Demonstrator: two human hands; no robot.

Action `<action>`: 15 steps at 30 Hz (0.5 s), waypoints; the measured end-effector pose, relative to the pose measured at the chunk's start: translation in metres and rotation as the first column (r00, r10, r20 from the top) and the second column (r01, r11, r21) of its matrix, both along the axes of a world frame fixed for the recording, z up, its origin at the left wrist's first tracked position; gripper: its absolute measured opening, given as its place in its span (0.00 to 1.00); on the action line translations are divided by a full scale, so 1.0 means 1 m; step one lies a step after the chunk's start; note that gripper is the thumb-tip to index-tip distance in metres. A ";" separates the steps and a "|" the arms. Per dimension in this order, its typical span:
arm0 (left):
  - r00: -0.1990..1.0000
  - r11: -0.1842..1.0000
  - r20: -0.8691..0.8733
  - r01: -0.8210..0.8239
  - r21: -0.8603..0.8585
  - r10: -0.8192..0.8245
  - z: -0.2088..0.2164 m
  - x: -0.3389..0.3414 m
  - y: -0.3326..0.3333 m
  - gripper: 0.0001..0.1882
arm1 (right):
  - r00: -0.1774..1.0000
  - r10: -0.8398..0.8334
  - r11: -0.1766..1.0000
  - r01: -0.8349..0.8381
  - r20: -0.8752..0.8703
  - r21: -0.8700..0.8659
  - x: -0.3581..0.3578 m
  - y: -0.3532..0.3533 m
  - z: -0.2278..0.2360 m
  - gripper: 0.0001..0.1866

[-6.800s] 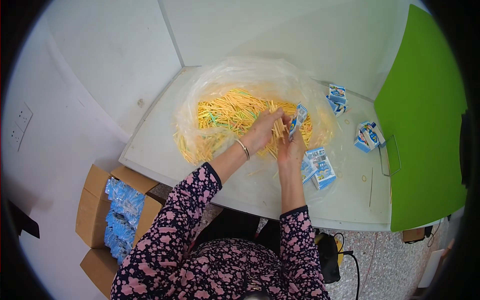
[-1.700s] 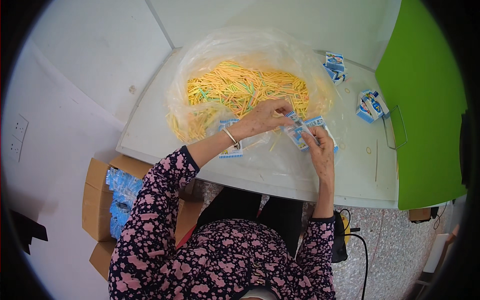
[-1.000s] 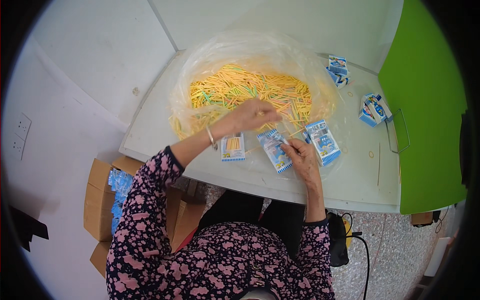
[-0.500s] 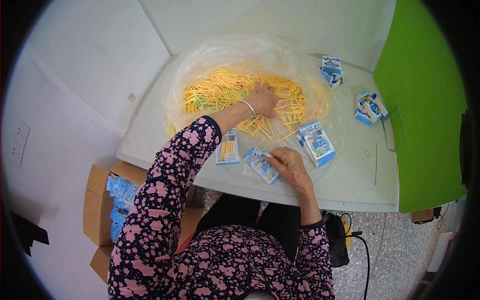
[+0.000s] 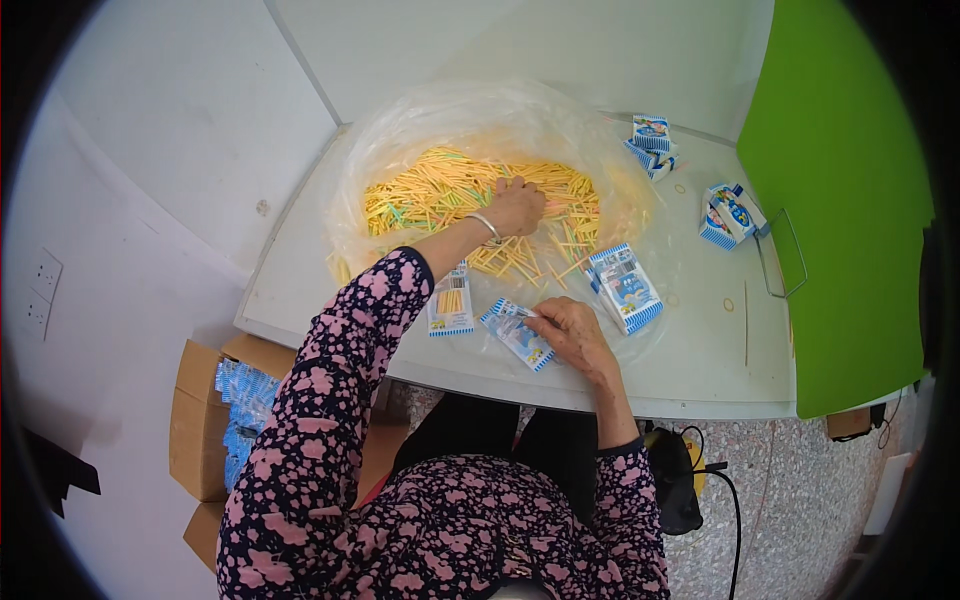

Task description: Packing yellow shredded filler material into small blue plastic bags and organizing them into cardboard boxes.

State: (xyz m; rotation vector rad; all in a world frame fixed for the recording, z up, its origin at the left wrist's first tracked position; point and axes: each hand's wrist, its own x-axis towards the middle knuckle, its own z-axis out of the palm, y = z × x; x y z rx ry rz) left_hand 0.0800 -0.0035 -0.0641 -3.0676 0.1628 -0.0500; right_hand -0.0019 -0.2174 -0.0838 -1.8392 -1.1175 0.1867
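A large clear plastic bag (image 5: 400,120) lies open on the table, holding a heap of thin yellow sticks (image 5: 430,185) with a few green and pink ones among them. My left hand (image 5: 515,208), with a silver bangle at the wrist, is in the heap, fingers curled down over the sticks; its fingertips are partly hidden. Between thumb and fingers, my right hand (image 5: 572,335) pinches the upper edge of a small blue-and-white packet (image 5: 518,336). Left of it lies another packet (image 5: 451,312) with sticks showing through its window. Right of my right hand rests a blue-and-white packet stack (image 5: 630,288).
Small blue-and-white packets (image 5: 652,140) lie at the back right, with a banded bundle (image 5: 732,215) beside a wire stand (image 5: 790,255). A green panel (image 5: 840,200) bounds the right side. On the lower left, a cardboard box (image 5: 197,425) holds many blue wrappers (image 5: 243,405).
My left hand's fingers have gone from spread to curled over the sticks. My right hand keeps its pinch on the packet. The whole view has shifted slightly.
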 end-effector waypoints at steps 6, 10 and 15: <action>0.986 0.893 0.009 -0.146 -0.426 0.165 0.039 -0.010 0.005 0.18 | 0.998 0.003 1.000 -0.002 -0.062 0.007 0.002 -0.003 -0.001 0.10; 0.994 0.644 0.015 -0.058 -0.763 0.108 0.055 -0.023 0.014 0.16 | 0.901 -0.039 0.995 0.076 -0.432 0.068 0.005 -0.005 0.000 0.10; 0.992 -0.103 -0.117 -0.113 -0.988 0.035 0.051 -0.045 0.008 0.11 | 0.632 0.077 0.763 0.461 -0.771 0.454 0.003 0.012 0.011 0.08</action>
